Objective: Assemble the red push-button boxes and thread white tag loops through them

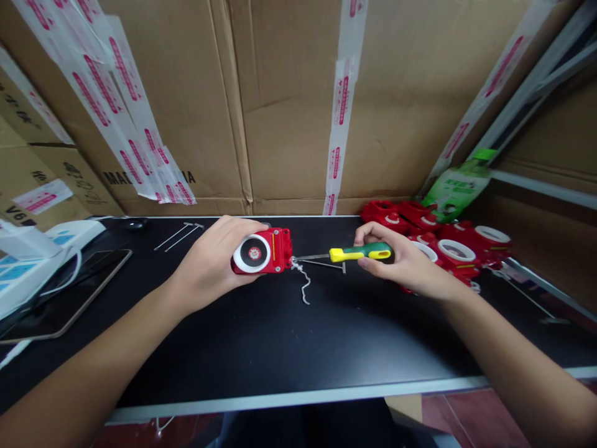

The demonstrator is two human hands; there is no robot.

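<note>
My left hand [218, 264] is wrapped round a red plastic casing [278, 239] with a white ring and a black disc on its upper face. A short white string [305, 287] trails from the casing's right end onto the table. In my right hand [396, 252] is a screwdriver [361, 252] with a green and yellow handle, held lengthwise towards the left. Its shaft reaches the casing's right end, near the string's knot; whether the tip touches is too small to tell. A thin metal T-shaped rod [326, 265] lies just below the shaft.
Several red casings [459, 249] are heaped at the right, before a green bottle [459, 183]. Two thin metal rods [180, 236] lie left of centre. A phone [69, 292] and a white power strip [74, 235] occupy the left. Cardboard [289, 124] walls the back.
</note>
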